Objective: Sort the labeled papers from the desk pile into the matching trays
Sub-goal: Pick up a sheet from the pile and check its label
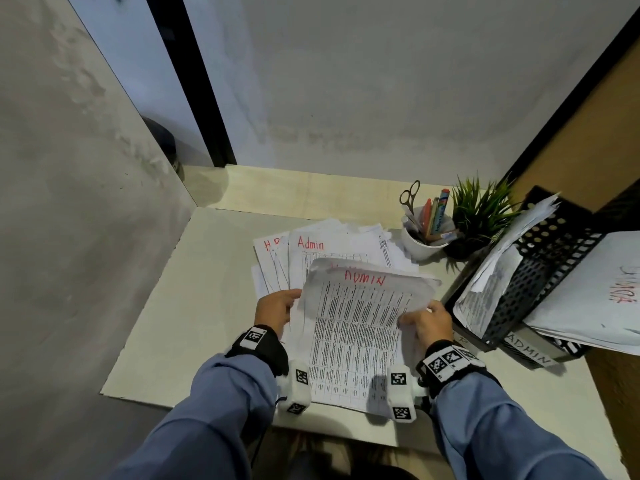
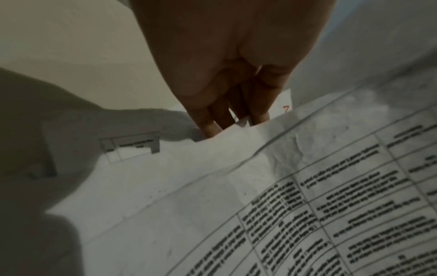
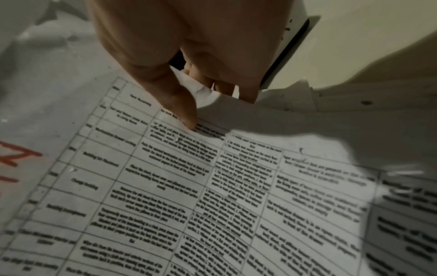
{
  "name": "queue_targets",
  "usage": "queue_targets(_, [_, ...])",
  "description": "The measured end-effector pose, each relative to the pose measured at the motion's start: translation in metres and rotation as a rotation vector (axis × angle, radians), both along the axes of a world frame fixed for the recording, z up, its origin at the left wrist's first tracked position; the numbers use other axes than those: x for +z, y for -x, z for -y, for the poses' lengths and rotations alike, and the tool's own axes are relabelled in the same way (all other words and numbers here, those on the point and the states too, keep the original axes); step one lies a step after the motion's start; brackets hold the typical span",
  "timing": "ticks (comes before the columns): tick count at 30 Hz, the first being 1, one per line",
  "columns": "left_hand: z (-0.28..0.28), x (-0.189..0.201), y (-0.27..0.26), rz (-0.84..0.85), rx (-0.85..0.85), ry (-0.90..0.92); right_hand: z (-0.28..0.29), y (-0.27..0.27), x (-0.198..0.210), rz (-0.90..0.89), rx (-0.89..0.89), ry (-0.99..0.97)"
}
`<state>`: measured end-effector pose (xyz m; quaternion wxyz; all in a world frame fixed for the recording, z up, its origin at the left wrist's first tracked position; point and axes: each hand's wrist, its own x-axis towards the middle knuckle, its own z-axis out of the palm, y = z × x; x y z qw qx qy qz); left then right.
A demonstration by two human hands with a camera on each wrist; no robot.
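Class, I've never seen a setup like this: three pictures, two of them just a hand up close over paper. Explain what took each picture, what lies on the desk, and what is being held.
No machine: a person wears three cameras. The head view looks down at the desk; each wrist view looks along one hand. The right hand pinches a sheet marked ADMIN; the left hand is at its other edge. Beneath lies the pile. Right: a cup of pens, a plant, black trays.
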<state>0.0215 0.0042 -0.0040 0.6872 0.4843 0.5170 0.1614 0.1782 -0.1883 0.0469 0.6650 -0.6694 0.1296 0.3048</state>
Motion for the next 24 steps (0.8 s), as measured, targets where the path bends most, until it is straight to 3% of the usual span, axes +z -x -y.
queue_targets(6, [0.003, -0.008, 0.001, -0.023, 0.010, -0.072, 0.001, -0.005, -0.024, 0.011, 0.137, 0.144])
queue_targets(15, [0.015, 0.014, -0.009, -0.059, -0.160, -0.021, 0.003, -0.003, -0.011, -0.039, 0.092, 0.030])
queue_targets(20, [0.017, 0.024, -0.010, -0.008, -0.142, -0.016, -0.001, -0.002, -0.027, -0.068, 0.007, -0.025])
queue_targets(24, [0.021, 0.029, -0.014, 0.135, -0.113, 0.027, -0.009, -0.006, -0.006, -0.013, -0.152, -0.072])
